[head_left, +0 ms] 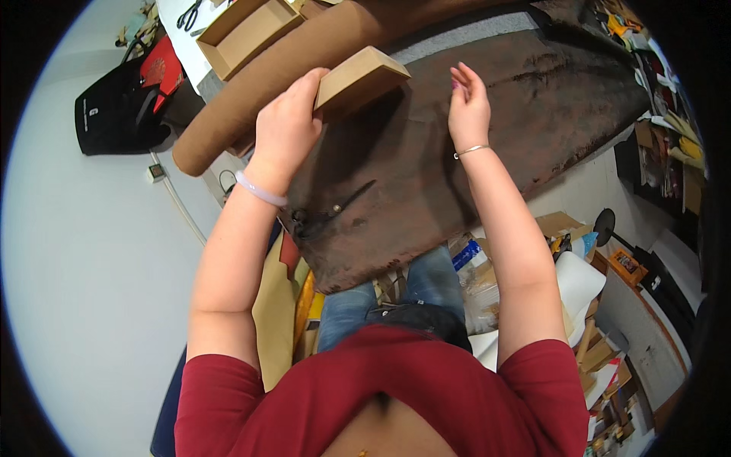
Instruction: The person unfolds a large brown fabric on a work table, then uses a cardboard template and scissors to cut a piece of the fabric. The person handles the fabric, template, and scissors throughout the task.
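My left hand (288,126) grips one end of a shallow brown cardboard box (362,82), held tilted above the dark hide. My right hand (469,110) is raised over the hide to the right of the box, touching nothing, its fingers loosely bent and apart. The large dark brown mottled hide (434,167), which looks like leather, spreads across the table. On its near left part lie black-handled scissors (337,208), blades pointing away to the right.
Behind the left hand runs a thick brown roll of material (289,76). A second open cardboard box (247,36) stands beyond it, near another pair of scissors (188,15). A black bag (114,110) hangs at far left. Scraps and cardboard (563,225) crowd the right side.
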`<state>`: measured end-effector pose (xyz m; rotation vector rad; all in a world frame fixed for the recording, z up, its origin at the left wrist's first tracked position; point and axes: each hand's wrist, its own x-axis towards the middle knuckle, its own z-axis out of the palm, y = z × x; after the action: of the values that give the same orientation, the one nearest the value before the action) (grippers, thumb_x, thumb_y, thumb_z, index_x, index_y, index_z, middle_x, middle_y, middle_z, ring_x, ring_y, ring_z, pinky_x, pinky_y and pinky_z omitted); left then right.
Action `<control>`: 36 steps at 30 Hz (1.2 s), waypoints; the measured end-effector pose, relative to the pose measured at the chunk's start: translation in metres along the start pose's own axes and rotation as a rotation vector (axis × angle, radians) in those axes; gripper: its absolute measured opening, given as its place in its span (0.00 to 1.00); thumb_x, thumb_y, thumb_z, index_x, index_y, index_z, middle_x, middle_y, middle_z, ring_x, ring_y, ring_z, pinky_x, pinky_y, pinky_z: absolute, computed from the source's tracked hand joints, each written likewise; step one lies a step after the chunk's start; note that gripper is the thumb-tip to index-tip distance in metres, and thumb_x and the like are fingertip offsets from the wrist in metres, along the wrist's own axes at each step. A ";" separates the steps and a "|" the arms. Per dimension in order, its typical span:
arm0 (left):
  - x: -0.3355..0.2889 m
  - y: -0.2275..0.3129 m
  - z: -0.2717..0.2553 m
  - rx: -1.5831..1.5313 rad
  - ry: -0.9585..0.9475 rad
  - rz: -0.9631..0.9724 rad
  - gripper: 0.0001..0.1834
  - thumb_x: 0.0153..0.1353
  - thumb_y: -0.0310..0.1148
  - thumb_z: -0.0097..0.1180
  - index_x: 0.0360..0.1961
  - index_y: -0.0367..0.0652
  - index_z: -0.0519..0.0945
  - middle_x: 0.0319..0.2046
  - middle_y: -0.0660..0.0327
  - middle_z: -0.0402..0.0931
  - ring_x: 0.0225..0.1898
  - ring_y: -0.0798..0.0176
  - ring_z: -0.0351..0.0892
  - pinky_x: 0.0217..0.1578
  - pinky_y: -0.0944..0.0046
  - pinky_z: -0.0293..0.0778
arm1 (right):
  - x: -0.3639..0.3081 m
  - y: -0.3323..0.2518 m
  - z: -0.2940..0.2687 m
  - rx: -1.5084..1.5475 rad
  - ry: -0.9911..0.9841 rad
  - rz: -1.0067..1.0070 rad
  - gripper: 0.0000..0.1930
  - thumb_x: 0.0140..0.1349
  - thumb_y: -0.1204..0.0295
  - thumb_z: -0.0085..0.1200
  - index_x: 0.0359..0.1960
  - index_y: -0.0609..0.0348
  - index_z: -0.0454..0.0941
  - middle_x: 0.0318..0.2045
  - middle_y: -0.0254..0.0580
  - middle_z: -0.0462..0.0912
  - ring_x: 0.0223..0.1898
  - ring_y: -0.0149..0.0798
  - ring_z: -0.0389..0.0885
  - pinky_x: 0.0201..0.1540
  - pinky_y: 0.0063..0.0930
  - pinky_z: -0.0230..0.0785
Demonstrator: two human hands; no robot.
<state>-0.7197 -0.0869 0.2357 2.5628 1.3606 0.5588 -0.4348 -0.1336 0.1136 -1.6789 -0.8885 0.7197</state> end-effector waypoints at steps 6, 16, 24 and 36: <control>0.032 0.039 0.023 0.119 -0.064 0.020 0.24 0.57 0.22 0.57 0.57 0.47 0.75 0.46 0.57 0.83 0.43 0.51 0.86 0.40 0.53 0.82 | -0.030 -0.042 -0.059 -0.199 -0.104 -0.326 0.22 0.70 0.83 0.44 0.65 0.63 0.70 0.65 0.53 0.74 0.69 0.51 0.71 0.71 0.38 0.65; 0.039 0.044 0.028 0.169 -0.114 0.014 0.23 0.60 0.23 0.55 0.58 0.45 0.74 0.45 0.57 0.83 0.42 0.52 0.86 0.40 0.52 0.82 | -0.023 -0.111 -0.001 -0.728 -0.465 -0.833 0.30 0.67 0.76 0.48 0.73 0.54 0.65 0.77 0.48 0.58 0.77 0.49 0.58 0.78 0.49 0.49; 0.022 0.042 0.016 -0.079 0.097 -0.137 0.36 0.52 0.22 0.69 0.65 0.43 0.73 0.51 0.52 0.82 0.53 0.49 0.83 0.53 0.56 0.80 | 0.011 -0.095 -0.026 -0.728 -0.392 -0.718 0.31 0.67 0.73 0.54 0.73 0.50 0.64 0.77 0.47 0.58 0.78 0.49 0.57 0.78 0.54 0.47; 0.069 0.094 0.115 -0.112 0.140 -0.137 0.19 0.50 0.16 0.60 0.45 0.41 0.79 0.40 0.54 0.83 0.42 0.46 0.84 0.43 0.55 0.80 | 0.108 -0.009 -0.108 -0.207 -0.441 -0.433 0.33 0.63 0.88 0.45 0.72 0.54 0.65 0.74 0.54 0.64 0.77 0.54 0.59 0.79 0.46 0.50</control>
<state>-0.5661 -0.0818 0.1787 2.3603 1.4904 0.7782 -0.2899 -0.0970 0.1470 -1.4461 -1.6263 0.7228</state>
